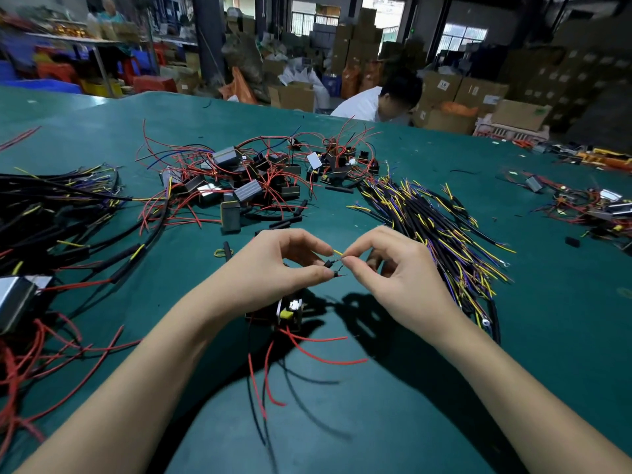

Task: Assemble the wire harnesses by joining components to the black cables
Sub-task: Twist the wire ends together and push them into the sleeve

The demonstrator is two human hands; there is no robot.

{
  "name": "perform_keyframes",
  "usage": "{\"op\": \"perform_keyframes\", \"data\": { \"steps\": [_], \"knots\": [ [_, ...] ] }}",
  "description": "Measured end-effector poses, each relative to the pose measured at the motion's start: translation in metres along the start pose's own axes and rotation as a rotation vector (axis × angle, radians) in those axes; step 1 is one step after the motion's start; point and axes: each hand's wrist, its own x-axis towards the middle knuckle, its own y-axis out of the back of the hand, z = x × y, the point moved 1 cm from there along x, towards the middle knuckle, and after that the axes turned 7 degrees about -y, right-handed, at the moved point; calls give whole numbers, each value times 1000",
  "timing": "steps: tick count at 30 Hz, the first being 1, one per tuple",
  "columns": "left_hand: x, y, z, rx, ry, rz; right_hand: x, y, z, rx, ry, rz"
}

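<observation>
My left hand point(273, 271) and my right hand point(393, 275) meet above the green table point(444, 388). Between thumb and fingers my left hand pinches a short black cable end point(329, 263) and a red wire tip. A thin yellow wire end point(338, 252) beside it is pinched by my right hand. Below my left hand hangs a small black component point(290, 313) with a yellow part, trailing red and black wires point(307, 350). How the wire ends touch is hidden by my fingertips.
A heap of black components with red wires point(253, 176) lies ahead. Black cables with yellow and purple ends point(441, 227) fan out at right. Finished black harnesses point(58, 220) pile at left. A person in white point(372, 104) sits beyond the table.
</observation>
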Motion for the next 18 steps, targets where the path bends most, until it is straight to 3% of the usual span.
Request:
{"op": "perform_keyframes", "data": {
  "steps": [18],
  "knots": [
    [-2, -2, 3, 113, -107, 58, 1, 4, -2, -77, 94, -25]
  ]
}}
